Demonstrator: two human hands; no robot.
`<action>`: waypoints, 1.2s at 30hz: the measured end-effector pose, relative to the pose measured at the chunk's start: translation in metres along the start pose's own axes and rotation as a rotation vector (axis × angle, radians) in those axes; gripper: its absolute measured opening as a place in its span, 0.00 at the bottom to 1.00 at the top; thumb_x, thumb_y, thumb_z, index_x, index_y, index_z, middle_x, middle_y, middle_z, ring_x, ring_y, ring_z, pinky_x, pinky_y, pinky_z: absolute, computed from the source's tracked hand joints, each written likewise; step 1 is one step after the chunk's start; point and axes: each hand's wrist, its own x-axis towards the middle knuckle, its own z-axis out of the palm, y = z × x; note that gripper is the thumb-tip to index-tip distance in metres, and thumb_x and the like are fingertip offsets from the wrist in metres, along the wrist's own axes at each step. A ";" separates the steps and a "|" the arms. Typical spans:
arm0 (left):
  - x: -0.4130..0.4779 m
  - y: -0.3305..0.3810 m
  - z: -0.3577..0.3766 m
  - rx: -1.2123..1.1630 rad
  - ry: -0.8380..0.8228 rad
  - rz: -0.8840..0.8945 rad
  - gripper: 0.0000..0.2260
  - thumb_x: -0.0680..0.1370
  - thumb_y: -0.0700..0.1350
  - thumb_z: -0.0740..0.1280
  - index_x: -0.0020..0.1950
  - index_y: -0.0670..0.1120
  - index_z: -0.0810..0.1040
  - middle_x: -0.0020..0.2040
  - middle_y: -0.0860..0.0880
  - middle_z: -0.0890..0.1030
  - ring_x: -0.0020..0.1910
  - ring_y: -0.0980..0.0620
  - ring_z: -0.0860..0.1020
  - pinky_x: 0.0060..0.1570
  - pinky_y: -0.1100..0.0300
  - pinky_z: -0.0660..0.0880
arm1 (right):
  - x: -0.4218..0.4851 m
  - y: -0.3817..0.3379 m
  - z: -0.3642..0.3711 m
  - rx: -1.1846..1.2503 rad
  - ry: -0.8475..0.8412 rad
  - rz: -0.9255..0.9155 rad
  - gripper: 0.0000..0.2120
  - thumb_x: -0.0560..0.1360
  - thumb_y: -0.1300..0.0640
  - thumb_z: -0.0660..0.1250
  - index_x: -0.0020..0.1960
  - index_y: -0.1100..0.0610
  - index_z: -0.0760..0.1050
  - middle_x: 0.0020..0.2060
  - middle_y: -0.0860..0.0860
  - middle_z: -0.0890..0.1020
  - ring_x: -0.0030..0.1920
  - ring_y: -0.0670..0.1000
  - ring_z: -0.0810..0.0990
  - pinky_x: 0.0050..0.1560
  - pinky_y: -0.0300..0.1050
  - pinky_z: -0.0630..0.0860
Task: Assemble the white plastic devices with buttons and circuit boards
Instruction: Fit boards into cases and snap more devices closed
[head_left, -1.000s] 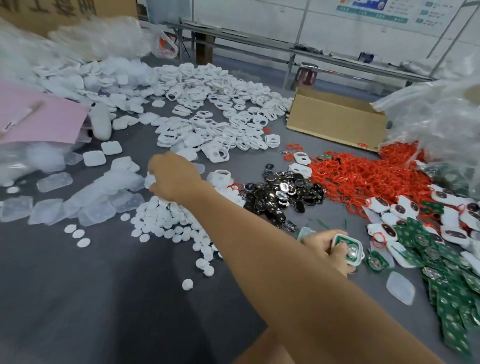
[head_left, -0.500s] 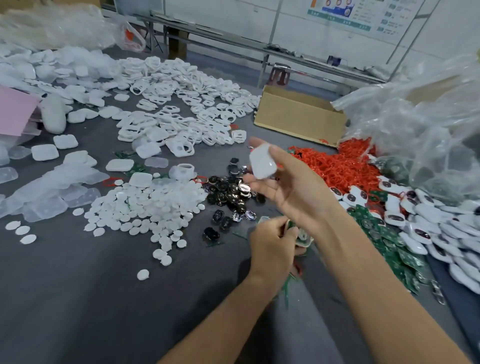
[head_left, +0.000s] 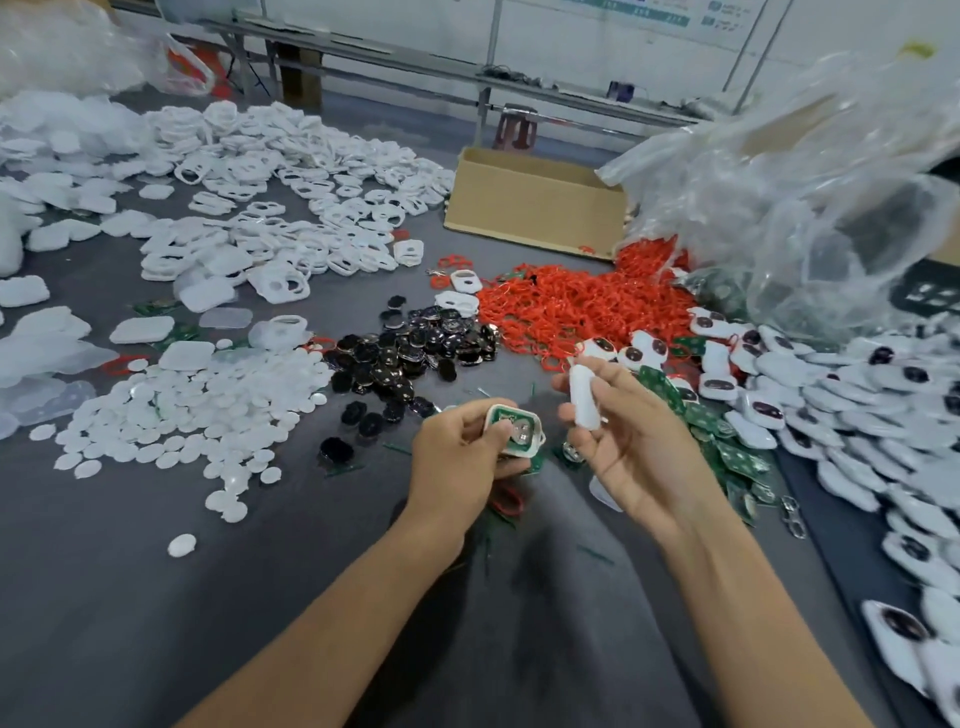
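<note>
- My left hand (head_left: 457, 460) curls its fingers round a white shell (head_left: 511, 418), thumb on its near edge. The green circuit board (head_left: 506, 415) sits inside it, face up.
- My right hand (head_left: 631, 452), palm towards me, pinches a white cover (head_left: 584, 400) between thumb and fingertips, held upright just beside the shell, not touching it.
- Both hands hover above the grey table (head_left: 156, 597).
- Loose green boards (head_left: 737, 457) lie just right of my right hand, with finished white devices (head_left: 857, 400) heaped beyond them.
- Black buttons (head_left: 410, 353) lie in a pile ahead of my left hand; white round discs (head_left: 197, 410) spread to their left.
- Red rings (head_left: 576, 306) are piled behind the buttons, reaching a cardboard box (head_left: 535, 208).
- White frames (head_left: 291, 208) cover the far left, and a clear plastic bag (head_left: 805, 197) billows at the far right.
</note>
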 end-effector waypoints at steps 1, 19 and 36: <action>0.000 0.000 0.000 -0.005 0.000 -0.001 0.09 0.78 0.31 0.63 0.48 0.41 0.81 0.46 0.41 0.83 0.42 0.50 0.82 0.38 0.61 0.82 | 0.000 0.000 -0.002 -0.011 0.015 -0.007 0.07 0.71 0.61 0.63 0.49 0.59 0.74 0.40 0.56 0.82 0.32 0.49 0.80 0.27 0.36 0.75; 0.001 0.001 0.002 -0.080 -0.005 -0.054 0.10 0.78 0.32 0.63 0.46 0.42 0.82 0.42 0.43 0.83 0.38 0.52 0.83 0.40 0.59 0.82 | 0.000 0.008 -0.013 -0.692 0.145 -0.176 0.14 0.76 0.69 0.64 0.58 0.57 0.75 0.45 0.50 0.77 0.36 0.42 0.74 0.38 0.34 0.73; 0.003 0.004 -0.002 -0.219 -0.055 -0.126 0.09 0.79 0.32 0.61 0.48 0.38 0.81 0.43 0.41 0.83 0.37 0.51 0.82 0.40 0.59 0.82 | -0.002 0.022 -0.013 -1.236 0.103 -0.484 0.20 0.69 0.61 0.75 0.61 0.53 0.79 0.50 0.44 0.81 0.51 0.47 0.79 0.54 0.43 0.75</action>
